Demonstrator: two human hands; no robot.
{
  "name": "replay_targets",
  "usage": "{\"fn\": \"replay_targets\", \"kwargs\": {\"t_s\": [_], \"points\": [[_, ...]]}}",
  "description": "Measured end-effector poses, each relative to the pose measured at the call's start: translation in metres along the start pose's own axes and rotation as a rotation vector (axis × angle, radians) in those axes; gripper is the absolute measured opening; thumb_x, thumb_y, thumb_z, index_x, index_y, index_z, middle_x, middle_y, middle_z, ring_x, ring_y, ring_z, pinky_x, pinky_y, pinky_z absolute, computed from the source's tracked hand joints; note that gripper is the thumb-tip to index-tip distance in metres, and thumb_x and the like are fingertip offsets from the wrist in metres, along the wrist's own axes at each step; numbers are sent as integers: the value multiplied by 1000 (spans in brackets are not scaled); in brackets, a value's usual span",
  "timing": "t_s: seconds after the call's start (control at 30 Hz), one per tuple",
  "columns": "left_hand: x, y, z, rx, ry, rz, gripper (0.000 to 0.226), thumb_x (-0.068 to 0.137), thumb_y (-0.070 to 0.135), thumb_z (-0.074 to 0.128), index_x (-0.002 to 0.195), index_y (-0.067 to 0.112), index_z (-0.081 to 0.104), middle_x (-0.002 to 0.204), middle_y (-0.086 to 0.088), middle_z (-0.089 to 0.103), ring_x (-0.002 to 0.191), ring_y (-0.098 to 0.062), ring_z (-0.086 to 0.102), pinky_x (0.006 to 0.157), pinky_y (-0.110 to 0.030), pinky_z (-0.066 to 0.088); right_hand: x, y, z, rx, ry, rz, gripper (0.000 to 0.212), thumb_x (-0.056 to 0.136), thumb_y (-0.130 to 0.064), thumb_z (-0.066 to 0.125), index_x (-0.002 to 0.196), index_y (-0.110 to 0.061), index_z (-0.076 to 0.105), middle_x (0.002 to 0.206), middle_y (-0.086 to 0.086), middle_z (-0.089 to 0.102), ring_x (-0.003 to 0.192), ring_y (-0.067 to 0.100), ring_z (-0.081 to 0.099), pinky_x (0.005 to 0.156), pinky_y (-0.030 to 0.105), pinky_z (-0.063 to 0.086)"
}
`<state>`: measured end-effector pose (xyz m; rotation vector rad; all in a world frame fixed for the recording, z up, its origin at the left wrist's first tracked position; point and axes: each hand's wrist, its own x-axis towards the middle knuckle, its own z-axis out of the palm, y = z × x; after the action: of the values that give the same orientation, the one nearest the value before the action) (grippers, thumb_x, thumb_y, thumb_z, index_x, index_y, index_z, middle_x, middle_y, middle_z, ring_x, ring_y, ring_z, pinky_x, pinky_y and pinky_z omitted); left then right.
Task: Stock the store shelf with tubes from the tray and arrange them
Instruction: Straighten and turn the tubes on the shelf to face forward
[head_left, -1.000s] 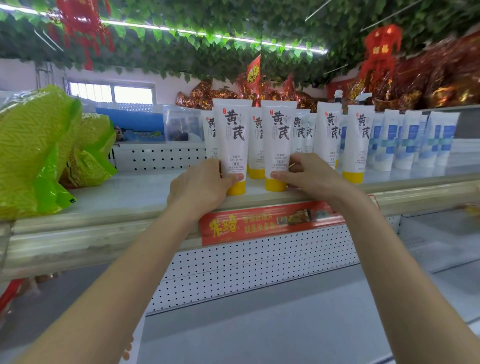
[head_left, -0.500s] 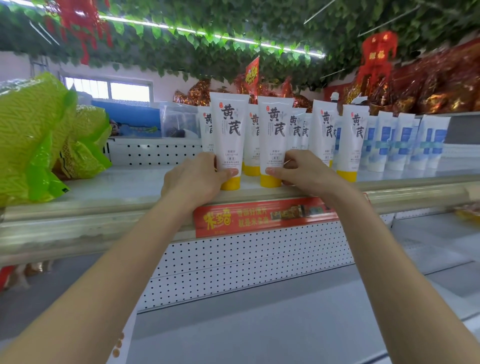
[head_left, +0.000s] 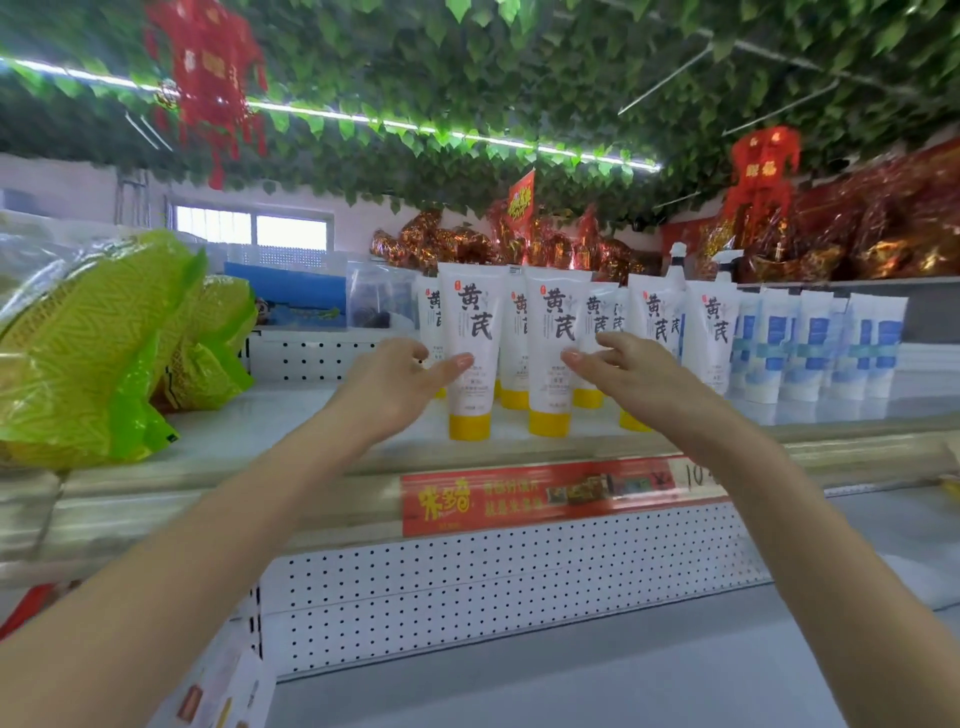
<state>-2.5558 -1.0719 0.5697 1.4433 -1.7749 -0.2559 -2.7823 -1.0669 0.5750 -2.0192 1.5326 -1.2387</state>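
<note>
Up on the shelf, left to right: crinkly green plastic bags slumped at the far end, then my left hand, the left front tube, the right front tube, my right hand, and the blue-labelled tubes further along.

Both hands are loose, fingers relaxed and gripping nothing. My thumbs sit right in front of the two front tubes, but honestly I can't tell if they're touching.

What worries me: these tubes are smooth, glossy, squishy plastic, wide and flat at the crimped top, tapering down to small round yellow caps that they stand on. Top-heavy, basically. The shelf looks slick and shiny too, and the front pair stand near its lip. One clumsy nudge from a thumb or wrist and a tube could tip forward off the edge, or fall backward and domino the back rows packed just behind. The bags look floppy enough to slump sideways as well.
</note>
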Motion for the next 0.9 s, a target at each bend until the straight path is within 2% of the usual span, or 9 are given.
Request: {"fn": "replay_targets", "kwargs": {"t_s": [0.1, 0.2, 0.27, 0.33, 0.43, 0.53, 0.63, 0.77, 0.9], "points": [[6, 9, -21, -27, 74, 19, 61, 88, 58, 49, 125, 10, 56, 123, -6, 62, 111, -25, 57, 95, -38, 45, -5, -16, -20, -70, 60, -53, 79, 87, -56, 52, 148, -11, 30, 144, 4, 47, 114, 12, 47, 86, 28, 36], [13, 23, -39, -57, 122, 78, 64, 85, 62, 48, 126, 13, 55, 120, -4, 65, 109, -22, 59, 96, -41, 46, -7, -36, -39, -112, 103, -124, 73, 87, -55, 51, 144, -11, 36, 138, 4, 53, 119, 18, 52, 88, 33, 41], [20, 33, -48, -78, 152, 118, 60, 86, 60, 49, 123, 14, 55, 116, -3, 65, 103, -20, 60, 90, -39, 48, -2, -48, -48, -122, 106, -162, 76, 86, -57, 52, 145, -12, 35, 136, 3, 54, 118, 18, 52, 89, 32, 42], [29, 43, -56, -118, 174, 146, 49, 87, 57, 51, 112, 16, 57, 111, -4, 64, 100, -20, 61, 86, -37, 49, 9, -58, -56, -157, 114, -185, 79, 85, -58, 52, 146, -12, 34, 133, 4, 55, 122, 22, 53, 94, 34, 44], [46, 57, -64, -166, 160, 208, 40, 90, 51, 51, 100, 14, 61, 104, -5, 59, 97, -20, 57, 92, -37, 46, 34, -69, -66, -247, 121, -215, 76, 86, -60, 52, 145, -14, 39, 135, 1, 54, 115, 17, 54, 91, 30, 43], [67, 65, -71, -109, 165, 223, 44, 93, 45, 48, 106, 5, 61, 105, -11, 61, 99, -23, 58, 98, -40, 46, 61, -81, -77, -292, 84, -245, 70, 86, -59, 52, 137, -11, 49, 106, -7, 57, 90, 9, 53, 75, 22, 42], [91, 62, -79, -95, 143, 176, 54, 89, 52, 49, 104, 2, 62, 112, -17, 65, 105, -31, 62, 96, -46, 48, 91, -85, -87, -470, 65, -314, 63, 88, -58, 48, 123, -6, 60, 117, 3, 62, 101, 17, 58, 81, 25, 45], [120, 52, -84, -65, 83, 162, 40, 90, 48, 51, 99, 13, 68, 101, -1, 68, 96, -13, 64, 91, -36, 52, 132, -80, -93, -557, -46, -336, 51, 86, -57, 52, 121, -21, 62, 108, -12, 59, 92, 4, 57, 76, 17, 43], [148, 46, -83, 27, 41, 156, 38, 93, 42, 48, 102, 11, 68, 105, -1, 68, 99, -14, 63, 85, -27, 49, 179, -75, -94, -539, -130, -376, 47, 85, -59, 56, 112, -22, 68, 112, -6, 66, 93, 12, 61, 88, 29, 48]]}}
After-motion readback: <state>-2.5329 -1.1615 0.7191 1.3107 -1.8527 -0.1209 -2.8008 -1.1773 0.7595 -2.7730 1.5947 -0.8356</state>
